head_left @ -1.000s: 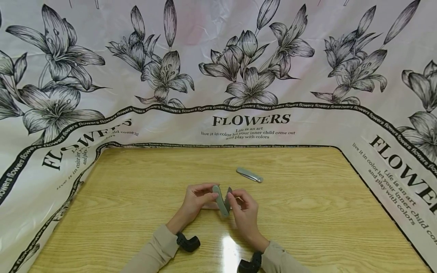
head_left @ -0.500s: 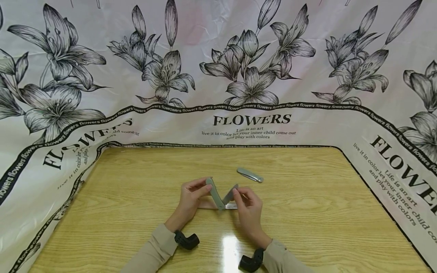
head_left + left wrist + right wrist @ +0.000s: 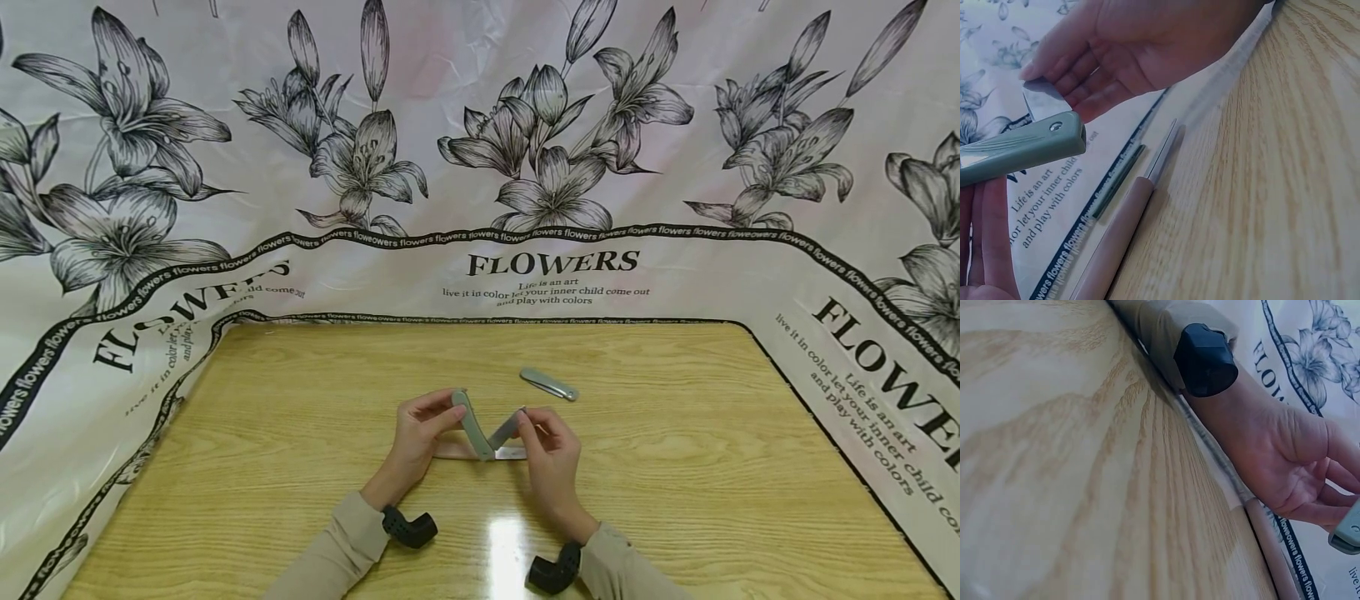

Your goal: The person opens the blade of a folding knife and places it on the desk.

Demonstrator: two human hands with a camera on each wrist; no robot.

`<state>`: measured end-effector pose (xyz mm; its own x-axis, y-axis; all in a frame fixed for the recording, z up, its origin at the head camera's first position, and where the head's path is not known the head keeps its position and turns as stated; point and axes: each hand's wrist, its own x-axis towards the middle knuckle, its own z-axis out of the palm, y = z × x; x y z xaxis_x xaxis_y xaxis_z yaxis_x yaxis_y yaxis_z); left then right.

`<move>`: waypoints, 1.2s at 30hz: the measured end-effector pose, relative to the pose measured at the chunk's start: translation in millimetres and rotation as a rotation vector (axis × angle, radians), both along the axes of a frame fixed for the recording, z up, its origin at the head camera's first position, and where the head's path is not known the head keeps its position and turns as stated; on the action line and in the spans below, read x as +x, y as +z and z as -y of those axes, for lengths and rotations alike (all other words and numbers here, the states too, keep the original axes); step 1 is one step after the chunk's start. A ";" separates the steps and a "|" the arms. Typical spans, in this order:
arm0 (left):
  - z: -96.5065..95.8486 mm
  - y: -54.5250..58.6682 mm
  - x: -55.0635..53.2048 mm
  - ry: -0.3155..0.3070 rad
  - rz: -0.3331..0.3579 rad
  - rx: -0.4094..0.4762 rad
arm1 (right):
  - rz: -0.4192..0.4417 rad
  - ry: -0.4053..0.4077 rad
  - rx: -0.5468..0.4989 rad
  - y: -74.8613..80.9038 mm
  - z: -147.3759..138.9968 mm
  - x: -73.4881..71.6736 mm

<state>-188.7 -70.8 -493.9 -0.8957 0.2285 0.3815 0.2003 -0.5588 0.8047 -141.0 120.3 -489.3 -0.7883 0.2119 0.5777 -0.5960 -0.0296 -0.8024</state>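
Observation:
My left hand (image 3: pixel 411 437) holds the handle of a green folding knife (image 3: pixel 472 429) between thumb and fingers. By its tip, the thumb and fingers of my right hand (image 3: pixel 553 458) pinch the knife's blade (image 3: pixel 506 427), which is part-way unfolded, making a V with the handle. Behind and below lies a second folding knife with a pink handle (image 3: pixel 1116 244), its blade (image 3: pixel 1163 150) extended on the table; my hands partly cover it in the head view. The pivot rivet (image 3: pixel 1055 126) of the green knife shows in the left wrist view.
Farther back, a folded grey-green knife (image 3: pixel 550 384) lies on the wood-grain table (image 3: pixel 675 467). A floral cloth (image 3: pixel 360 279) rises around the table's back and sides. Each wrist carries a black device, such as the left one (image 3: pixel 409 528).
My hands have moved apart, and the angle between the green handle and its blade has widened. The handle tilted leftward. The pink knife's blade has come into view in the head view.

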 end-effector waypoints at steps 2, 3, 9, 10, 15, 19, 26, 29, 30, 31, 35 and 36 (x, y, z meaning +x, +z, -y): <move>-0.1 -0.1 -0.1 0.000 0.006 -0.004 | 0.002 -0.004 0.000 -0.3 -0.4 -0.4; -0.2 0.0 -0.2 0.000 0.007 -0.005 | 0.004 -0.007 0.001 -0.2 -0.4 -0.4; -0.6 1.2 -0.4 0.013 0.003 -0.014 | 0.004 -0.029 0.020 1.0 -0.1 -1.1; -0.5 1.5 -0.4 0.018 -0.001 -0.016 | 0.005 -0.030 0.022 1.1 0.0 -1.3; 0.9 1.0 -1.9 0.054 -0.013 -0.030 | 0.012 -0.029 0.010 1.4 0.2 -2.0; 2.2 0.7 -3.0 0.074 0.015 -0.018 | 0.017 -0.037 -0.004 0.9 -1.2 -4.7; 3.3 2.6 -3.7 0.090 0.072 0.001 | 0.069 -0.077 -0.001 12.8 -4.9 -3.0; 2.6 4.1 -3.9 0.110 0.120 0.014 | 0.061 -0.082 0.007 23.3 -4.7 0.6; 2.2 4.7 -3.9 0.116 0.136 0.019 | 0.058 -0.081 0.006 25.7 -4.7 1.3; 1.9 5.2 -3.8 0.123 0.151 0.025 | 0.057 -0.077 -0.001 27.0 -5.0 1.7; 1.2 6.1 -3.9 0.150 0.191 0.046 | 0.070 -0.080 -0.013 24.1 -7.2 -1.3; 1.1 6.3 -3.8 0.157 0.197 0.050 | 0.078 -0.082 -0.015 21.3 -8.2 -3.0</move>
